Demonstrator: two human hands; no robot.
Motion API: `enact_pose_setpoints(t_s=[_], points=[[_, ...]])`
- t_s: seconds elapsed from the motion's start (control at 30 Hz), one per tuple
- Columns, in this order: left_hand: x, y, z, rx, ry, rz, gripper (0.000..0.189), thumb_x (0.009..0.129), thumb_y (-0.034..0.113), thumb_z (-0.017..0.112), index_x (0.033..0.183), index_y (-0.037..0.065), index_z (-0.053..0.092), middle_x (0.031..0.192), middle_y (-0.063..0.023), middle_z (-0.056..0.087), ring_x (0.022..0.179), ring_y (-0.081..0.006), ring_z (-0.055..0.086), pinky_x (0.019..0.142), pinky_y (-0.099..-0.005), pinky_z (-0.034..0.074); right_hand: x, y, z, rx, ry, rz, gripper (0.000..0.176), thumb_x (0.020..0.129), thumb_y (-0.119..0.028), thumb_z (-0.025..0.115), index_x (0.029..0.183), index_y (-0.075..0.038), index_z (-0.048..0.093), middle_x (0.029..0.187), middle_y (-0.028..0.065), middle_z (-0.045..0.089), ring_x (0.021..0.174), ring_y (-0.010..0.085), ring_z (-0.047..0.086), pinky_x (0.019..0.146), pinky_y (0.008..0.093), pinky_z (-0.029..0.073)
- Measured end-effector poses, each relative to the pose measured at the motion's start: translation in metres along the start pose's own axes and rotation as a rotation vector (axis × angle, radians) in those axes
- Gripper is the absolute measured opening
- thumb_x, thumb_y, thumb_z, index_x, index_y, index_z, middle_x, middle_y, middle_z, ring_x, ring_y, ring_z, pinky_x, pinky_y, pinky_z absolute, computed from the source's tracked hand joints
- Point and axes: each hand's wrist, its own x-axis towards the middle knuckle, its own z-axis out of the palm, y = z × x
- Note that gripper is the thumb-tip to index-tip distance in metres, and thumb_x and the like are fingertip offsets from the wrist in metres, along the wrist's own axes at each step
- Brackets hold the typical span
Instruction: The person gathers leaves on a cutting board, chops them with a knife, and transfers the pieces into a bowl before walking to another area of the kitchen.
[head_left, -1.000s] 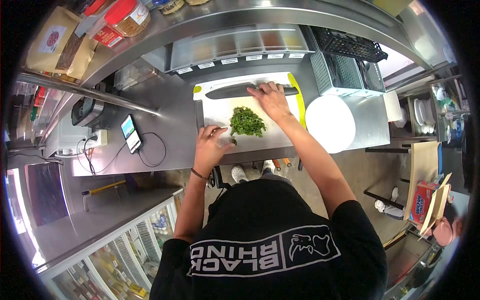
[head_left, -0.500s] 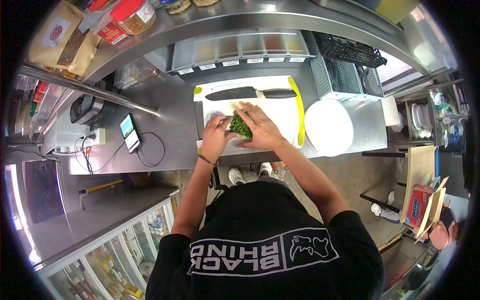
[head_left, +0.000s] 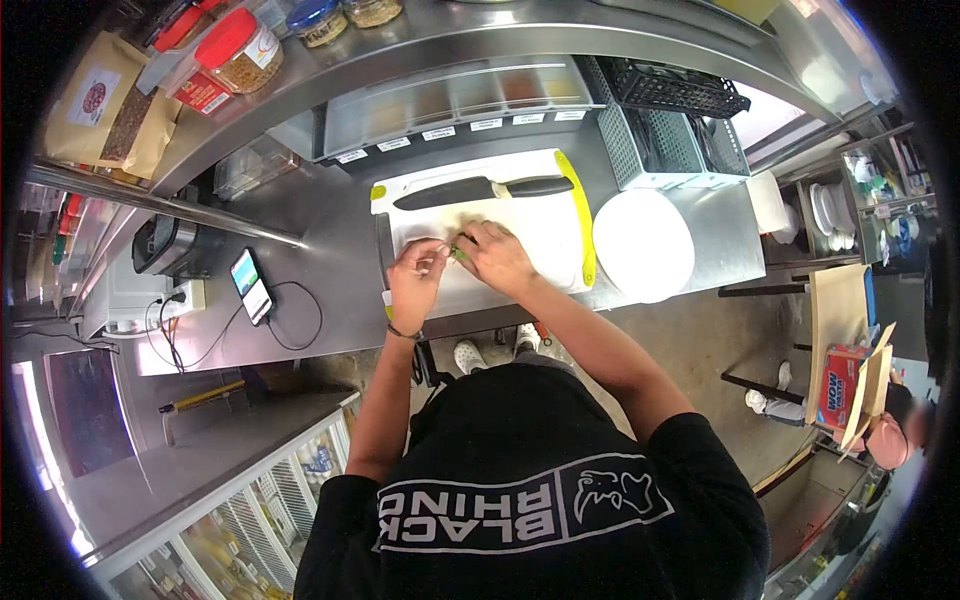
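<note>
A white cutting board (head_left: 540, 235) with lime-green edges lies on the steel counter. Over its middle, my right hand (head_left: 497, 262) curls its fingers around chopped green herbs (head_left: 458, 253), hiding most of them. Close by on the left, my left hand (head_left: 415, 282) has bent fingers and thumb drawn together at the edge of the herbs. A large knife (head_left: 450, 193) rests across the far part of the board, its handle to the right, and neither hand touches it.
A stack of white round plates (head_left: 643, 246) stands right of the board, near a grey cutlery basket (head_left: 655, 160). A phone (head_left: 251, 286) with a cable lies left. Lidded containers (head_left: 450, 105) line the back under a shelf (head_left: 480, 45) holding jars. Another person (head_left: 890, 440) is at far right.
My hands have closed in on the herbs, which now show only as a small green bit. My spread right fingers have curled. The whole view has shifted slightly.
</note>
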Motion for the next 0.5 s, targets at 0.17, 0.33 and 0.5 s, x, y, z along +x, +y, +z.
enact_pose_setpoints(t_s=[0.17,0.33,0.5], points=[[-0.001,-0.005,-0.002,0.043,0.103,0.129,0.012,0.087,0.01,0.07,0.096,0.002,0.07,0.089,-0.0087,0.068,0.073,-0.013,0.065,0.062,-0.0249,0.052,-0.003,-0.002,0.003,-0.07,-0.025,0.089,0.023,0.081,-0.022,0.067,0.098,-0.006,0.064,0.104,0.0085,0.061,0.075,0.0255,0.067,0.07,0.0392,0.055],[-0.009,-0.015,-0.002,0.023,0.164,0.134,0.011,0.087,0.008,0.069,0.097,0.002,0.07,0.086,-0.0087,0.067,0.071,-0.0146,0.064,0.064,-0.0259,0.052,0.005,0.007,0.005,0.432,0.129,0.392,0.023,0.088,-0.025,0.066,0.099,-0.004,0.065,0.085,0.0054,0.065,0.068,0.0185,0.065,0.055,0.0341,0.051],[-0.017,-0.026,-0.005,0.107,0.157,0.153,0.012,0.085,0.006,0.07,0.096,0.002,0.07,0.084,-0.0085,0.066,0.071,-0.0151,0.064,0.066,-0.0267,0.05,0.006,0.011,-0.047,1.566,-0.042,1.135,0.025,0.093,-0.03,0.066,0.099,-0.006,0.065,0.072,-0.0025,0.058,0.051,0.004,0.041,0.042,0.0207,0.028]])
